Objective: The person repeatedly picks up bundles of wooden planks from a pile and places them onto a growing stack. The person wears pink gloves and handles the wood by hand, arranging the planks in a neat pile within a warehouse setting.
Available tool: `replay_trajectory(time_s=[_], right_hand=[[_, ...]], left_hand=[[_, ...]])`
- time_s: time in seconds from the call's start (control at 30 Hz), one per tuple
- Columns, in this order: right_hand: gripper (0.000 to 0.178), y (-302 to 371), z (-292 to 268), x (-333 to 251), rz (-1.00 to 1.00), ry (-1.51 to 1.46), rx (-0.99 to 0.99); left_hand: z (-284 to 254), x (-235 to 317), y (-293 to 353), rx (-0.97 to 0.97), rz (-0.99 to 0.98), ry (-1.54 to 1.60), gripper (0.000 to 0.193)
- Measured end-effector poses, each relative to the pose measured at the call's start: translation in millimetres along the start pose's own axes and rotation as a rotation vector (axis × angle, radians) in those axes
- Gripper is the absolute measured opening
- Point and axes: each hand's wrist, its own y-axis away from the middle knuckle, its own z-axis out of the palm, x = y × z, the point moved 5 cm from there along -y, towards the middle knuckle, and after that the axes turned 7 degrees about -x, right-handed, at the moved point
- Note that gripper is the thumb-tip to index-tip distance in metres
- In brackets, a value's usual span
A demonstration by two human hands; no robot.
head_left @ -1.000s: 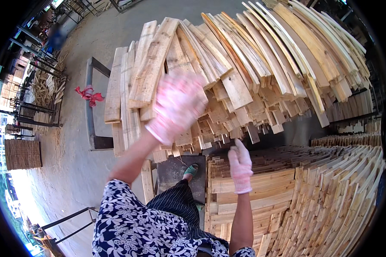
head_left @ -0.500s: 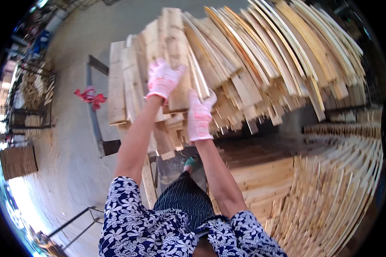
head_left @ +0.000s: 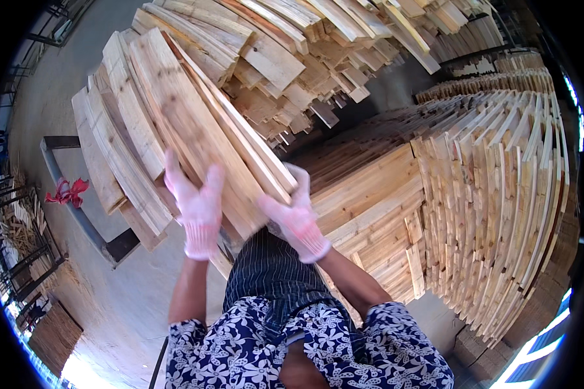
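Observation:
A few long, pale wooden boards [head_left: 194, 123] lie stacked together in front of me, their near ends reaching toward my waist. My right hand [head_left: 295, 217], in a pinkish-white knit glove, grips the right side of their near ends, with the thumb on top and the fingers round the outer edge. On the left edge of the same boards is my left hand [head_left: 196, 211], gloved alike; its thumb lies over the wood and its fingertips are partly hidden. More loose boards [head_left: 113, 123] lie beside them on the left.
A large board pile [head_left: 266, 61] extends across the far side. Neatly stacked wood [head_left: 493, 207] stands at the right. A grey metal frame [head_left: 78, 207] with a red cloth strip [head_left: 68, 192] tied on it is at the left, above the concrete floor [head_left: 110, 292].
The boards under my hands have come nearer to my body and tilted, with both hands drawn back along with them. My view has turned, shifting the pile up and left.

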Motion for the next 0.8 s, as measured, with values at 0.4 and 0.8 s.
replay_trajectory(time_s=[0.4,0.8], right_hand=[[0.106,9,-41,79,0.148,0.007,-0.496],[0.102,288,-260,188,0.061,-0.236,0.674]], left_hand=[[42,-65,135,-0.588,-0.47,0.73,0.079],[252,-45,288,-1.075,-0.177,-0.097,0.075]])
